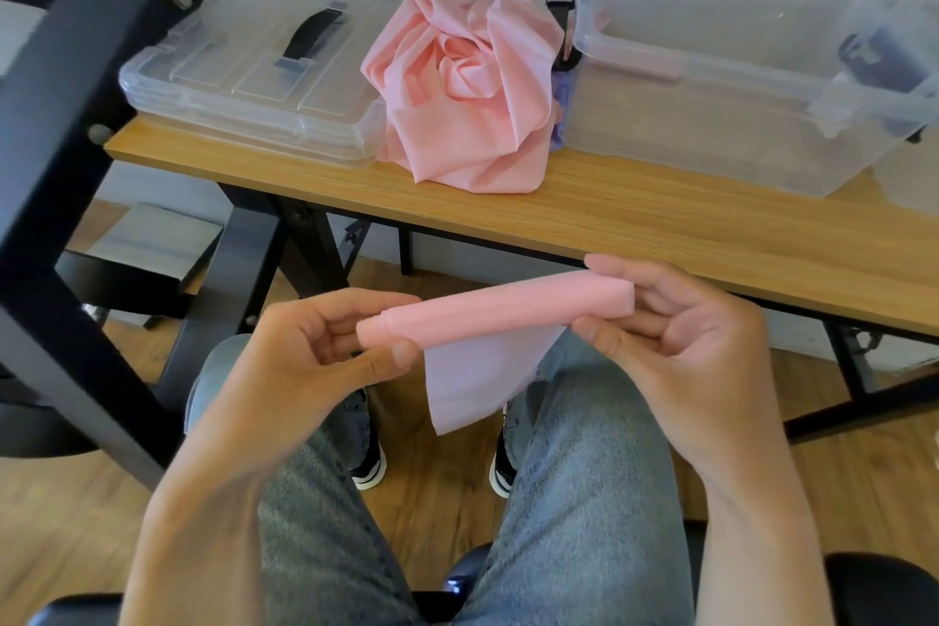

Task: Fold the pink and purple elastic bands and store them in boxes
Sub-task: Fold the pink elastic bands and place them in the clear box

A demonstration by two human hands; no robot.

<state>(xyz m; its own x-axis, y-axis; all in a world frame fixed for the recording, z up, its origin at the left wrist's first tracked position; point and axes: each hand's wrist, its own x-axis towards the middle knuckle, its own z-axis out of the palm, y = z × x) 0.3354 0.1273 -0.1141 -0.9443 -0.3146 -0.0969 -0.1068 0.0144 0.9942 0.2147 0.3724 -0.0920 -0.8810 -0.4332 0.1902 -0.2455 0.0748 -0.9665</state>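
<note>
Holding a pink band [500, 308] rolled into a long tube, both hands sit above the person's lap, in front of the bench [635, 214]. The left hand [325, 346] pinches the left end between thumb and curled fingers. The right hand [676, 320] holds the right end the same way, with its fingers behind the roll. The roll lies across from left to right, and its right end is a bit higher. A loose flap hangs down from it.

No writing can be read anywhere. On the bench, a clear box [711, 117] stands open on the right, with something purple [879, 61] at its far end. A clear lid [254, 76] with a dark handle lies on the left. Between them sits a crumpled pink pile [467, 86], and a bit of purple band [560, 112] peeks out beside it.
</note>
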